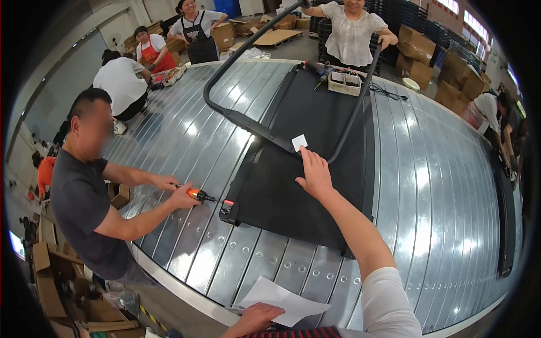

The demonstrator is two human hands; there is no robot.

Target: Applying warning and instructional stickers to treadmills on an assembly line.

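A small white label (299, 142) sits on the black tube frame (248, 121) above the dark treadmill deck (304, 169). The right hand (315, 176), open and flat, reaches just below it. The left hand (255, 319) presses a white paper sheet (284, 301) at the metal table's (428, 186) near edge. A co-worker drives an orange screwdriver (198, 195) nearby.

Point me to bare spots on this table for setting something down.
Free: ribbed metal table right of the black mat, and the strip between paper sheet and mat. Crowded: mat's far end by the white box; left edge where a co-worker drives an orange screwdriver.
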